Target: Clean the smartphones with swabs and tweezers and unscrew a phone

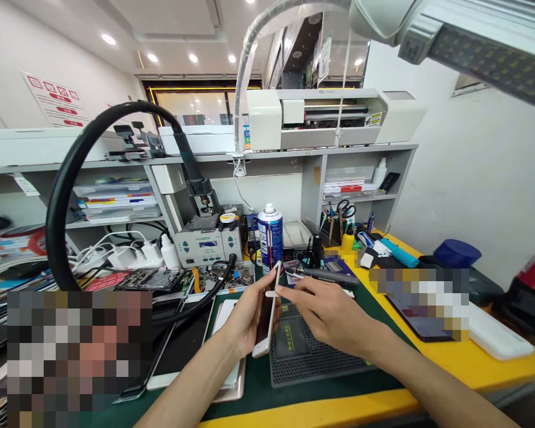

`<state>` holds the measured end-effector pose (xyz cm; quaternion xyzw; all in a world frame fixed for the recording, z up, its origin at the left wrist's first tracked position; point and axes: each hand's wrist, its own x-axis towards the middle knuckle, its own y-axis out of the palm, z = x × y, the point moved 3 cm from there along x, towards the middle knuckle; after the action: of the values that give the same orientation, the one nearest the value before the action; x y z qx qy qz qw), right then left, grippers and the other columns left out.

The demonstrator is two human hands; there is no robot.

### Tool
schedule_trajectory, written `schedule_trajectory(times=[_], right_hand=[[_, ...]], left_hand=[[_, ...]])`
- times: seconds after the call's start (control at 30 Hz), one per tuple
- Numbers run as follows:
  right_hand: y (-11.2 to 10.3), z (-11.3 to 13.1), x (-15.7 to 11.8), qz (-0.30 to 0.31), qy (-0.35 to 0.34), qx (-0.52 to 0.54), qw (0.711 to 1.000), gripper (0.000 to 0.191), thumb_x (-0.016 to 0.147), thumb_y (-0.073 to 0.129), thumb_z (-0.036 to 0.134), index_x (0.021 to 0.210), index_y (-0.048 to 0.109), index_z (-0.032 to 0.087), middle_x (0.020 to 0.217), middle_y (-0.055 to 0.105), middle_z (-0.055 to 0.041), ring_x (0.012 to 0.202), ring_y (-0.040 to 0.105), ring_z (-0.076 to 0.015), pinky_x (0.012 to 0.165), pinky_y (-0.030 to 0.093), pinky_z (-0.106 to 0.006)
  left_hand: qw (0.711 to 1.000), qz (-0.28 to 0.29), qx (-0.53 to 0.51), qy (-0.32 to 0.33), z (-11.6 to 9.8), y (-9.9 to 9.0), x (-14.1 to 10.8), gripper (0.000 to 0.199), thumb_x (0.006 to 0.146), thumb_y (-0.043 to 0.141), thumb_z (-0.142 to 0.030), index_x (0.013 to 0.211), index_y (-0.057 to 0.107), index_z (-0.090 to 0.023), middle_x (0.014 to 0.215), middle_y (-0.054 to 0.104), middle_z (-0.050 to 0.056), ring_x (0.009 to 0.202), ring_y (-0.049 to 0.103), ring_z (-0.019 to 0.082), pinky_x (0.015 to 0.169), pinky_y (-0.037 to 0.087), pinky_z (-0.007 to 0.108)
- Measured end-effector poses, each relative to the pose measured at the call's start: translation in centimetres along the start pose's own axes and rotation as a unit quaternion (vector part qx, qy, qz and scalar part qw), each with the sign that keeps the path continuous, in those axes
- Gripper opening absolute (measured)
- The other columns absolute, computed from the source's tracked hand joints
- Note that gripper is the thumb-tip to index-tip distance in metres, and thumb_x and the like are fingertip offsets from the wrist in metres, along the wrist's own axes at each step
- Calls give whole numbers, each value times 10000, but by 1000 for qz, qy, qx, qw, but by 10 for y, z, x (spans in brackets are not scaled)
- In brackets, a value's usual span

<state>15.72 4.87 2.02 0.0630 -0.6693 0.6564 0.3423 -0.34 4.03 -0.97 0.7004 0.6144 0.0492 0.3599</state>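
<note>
A white-framed smartphone (pixel 267 318) is held on edge in my left hand (pixel 249 315), its dark screen turned mostly to the side. My left fingers wrap around the phone's back and side. A small flat white strip (pixel 272 293) lies across the phone's side, pinched at the fingertips of my right hand (pixel 323 306); what exactly it is, I cannot make out. Below both hands is a grey textured repair mat (pixel 312 365) on a green work surface. Just behind the phone stands a blue spray can (pixel 270 235).
Several phones lie at the left, among them a white-framed phone (pixel 185 339). A hot-air station (pixel 209 244) stands behind, its black hose (pixel 53 208) arching at left. A dark-handled tool (pixel 330 276) lies beyond my right hand. A lamp (pixel 485 59) hangs overhead.
</note>
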Motion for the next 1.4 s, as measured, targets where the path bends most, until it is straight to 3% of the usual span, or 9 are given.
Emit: schedule_trajectory(times=[0.17, 0.3, 0.6, 0.8, 1.03, 1.17, 1.4], right_hand=[[-1, 15, -2, 16, -50, 13, 999, 497, 903, 445, 63, 1369, 507, 226, 949, 627, -75, 792, 569, -169, 669, 455, -262], [-1, 22, -4, 29, -83, 15, 996, 492, 898, 453, 70, 1357, 514, 239, 968, 633, -79, 789, 571, -170, 689, 466, -269], [-4, 28, -5, 29, -109, 3, 994, 443, 904, 447, 93, 1310, 546, 239, 910, 628, -65, 730, 555, -172, 652, 461, -275], [0, 17, -4, 14, -72, -20, 997, 502, 897, 437, 61, 1366, 498, 229, 993, 634, -86, 814, 584, -190, 676, 465, -291], [0, 1, -2, 7, -2, -37, 999, 510, 937, 411, 61, 1426, 451, 200, 967, 600, -96, 825, 584, -194, 680, 483, -288], [-2, -8, 0, -9, 44, -48, 998, 490, 962, 407, 86, 1439, 441, 197, 926, 584, -82, 744, 563, -176, 631, 460, -274], [-7, -22, 2, -39, 105, -71, 991, 468, 979, 394, 104, 1430, 463, 209, 881, 575, -61, 691, 541, -180, 600, 406, -290]], left_hand=[[1000, 1, -21, 14, -2, -3, 3, 403, 788, 709, -519, 682, 534, -173, 488, 464, -52, 346, 419, 67, 338, 335, 187], [999, -3, -35, 18, -2, -6, 6, 395, 797, 701, -500, 669, 506, -181, 506, 455, -44, 365, 390, 64, 337, 268, 192], [999, -24, -32, 11, -5, -3, 5, 426, 791, 692, -519, 644, 482, -180, 515, 432, -51, 372, 340, 58, 332, 229, 195], [999, -8, -32, 11, -1, -4, 5, 418, 785, 703, -529, 666, 513, -177, 498, 449, -55, 355, 393, 63, 342, 306, 193], [1000, -3, 17, -11, 0, -1, 0, 462, 793, 677, -576, 631, 505, -179, 455, 449, -54, 342, 403, 68, 311, 308, 184], [999, 14, 29, -9, 2, -3, 1, 448, 815, 646, -571, 644, 514, -178, 489, 470, -48, 353, 418, 68, 323, 342, 187], [998, -6, 51, -30, 1, 6, -6, 437, 801, 662, -582, 687, 543, -178, 508, 491, -47, 345, 425, 67, 326, 317, 184]])
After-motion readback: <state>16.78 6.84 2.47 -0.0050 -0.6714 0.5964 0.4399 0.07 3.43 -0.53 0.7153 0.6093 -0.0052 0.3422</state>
